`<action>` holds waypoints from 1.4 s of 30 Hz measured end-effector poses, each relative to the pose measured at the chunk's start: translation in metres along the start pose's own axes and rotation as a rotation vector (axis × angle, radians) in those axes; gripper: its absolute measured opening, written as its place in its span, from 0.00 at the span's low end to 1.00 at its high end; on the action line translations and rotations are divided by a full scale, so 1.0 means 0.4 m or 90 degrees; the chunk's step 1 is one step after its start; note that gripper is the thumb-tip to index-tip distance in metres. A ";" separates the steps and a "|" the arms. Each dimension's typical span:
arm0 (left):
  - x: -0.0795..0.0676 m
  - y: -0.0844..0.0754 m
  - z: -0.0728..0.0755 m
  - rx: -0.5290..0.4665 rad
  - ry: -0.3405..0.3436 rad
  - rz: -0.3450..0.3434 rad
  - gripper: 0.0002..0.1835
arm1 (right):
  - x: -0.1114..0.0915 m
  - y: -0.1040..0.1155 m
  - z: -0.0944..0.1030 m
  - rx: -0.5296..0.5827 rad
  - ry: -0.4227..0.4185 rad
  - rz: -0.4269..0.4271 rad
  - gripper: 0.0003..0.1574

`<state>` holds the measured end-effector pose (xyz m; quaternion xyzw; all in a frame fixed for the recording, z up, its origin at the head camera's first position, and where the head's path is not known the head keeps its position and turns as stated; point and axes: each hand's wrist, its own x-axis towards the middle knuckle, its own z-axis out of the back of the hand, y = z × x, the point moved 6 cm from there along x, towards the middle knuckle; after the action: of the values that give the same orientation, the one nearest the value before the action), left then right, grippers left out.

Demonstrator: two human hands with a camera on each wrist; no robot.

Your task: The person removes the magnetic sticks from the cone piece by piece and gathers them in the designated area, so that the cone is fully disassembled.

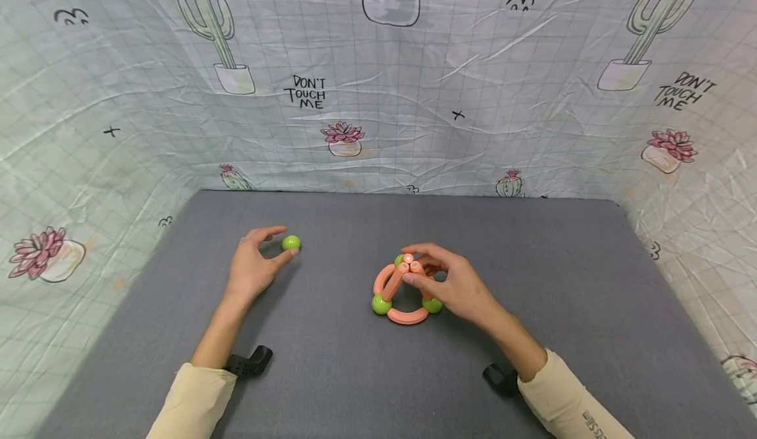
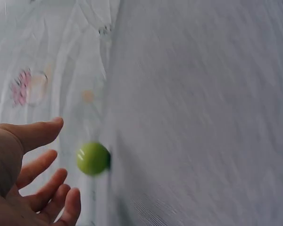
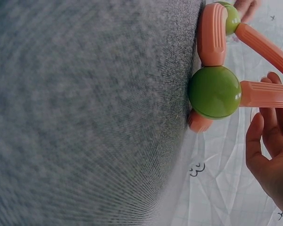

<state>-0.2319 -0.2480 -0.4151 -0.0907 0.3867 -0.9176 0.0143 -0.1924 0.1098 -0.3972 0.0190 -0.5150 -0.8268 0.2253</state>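
A green ball (image 1: 291,243) rests on the grey table at left, with my left hand (image 1: 253,269) reaching around it. In the left wrist view, thumb and fingers are spread and a gap shows between them and the ball (image 2: 93,158). Nearer the middle stands a pyramid of magnetic building pieces: green balls (image 1: 381,304) at the corners, curved orange rods (image 1: 407,317) along the base, straight orange rods (image 1: 393,284) leaning together. My right hand (image 1: 452,282) holds the rods' upper ends between thumb and fingers. A green ball (image 3: 215,92) joins rods low down in the right wrist view.
The grey tabletop (image 1: 343,373) extends around both hands. A pale cloth (image 1: 414,97) with cactus drawings hangs behind the table and along both sides. Black wrist-worn devices (image 1: 251,362) sit below each forearm.
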 end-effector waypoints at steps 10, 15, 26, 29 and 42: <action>-0.025 -0.140 -0.035 -0.024 0.010 -0.114 0.23 | -0.001 0.001 -0.001 0.006 0.003 0.003 0.27; -0.041 -0.187 -0.054 -0.053 0.035 -0.127 0.22 | -0.001 0.002 0.001 0.007 -0.005 0.000 0.26; -0.084 -0.250 -0.093 -0.153 0.095 -0.169 0.20 | -0.002 0.011 0.006 0.005 -0.021 0.015 0.24; -0.096 -0.261 -0.109 -0.175 0.115 -0.164 0.20 | -0.002 0.012 0.007 0.005 -0.028 0.023 0.24; -0.135 -0.301 -0.203 -0.225 0.182 -0.176 0.17 | 0.002 0.006 0.012 0.007 -0.024 0.013 0.23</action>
<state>-0.1878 -0.1012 -0.3933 -0.0133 0.5231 -0.8325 -0.1817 -0.1934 0.1125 -0.3927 -0.0008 -0.5239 -0.8219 0.2239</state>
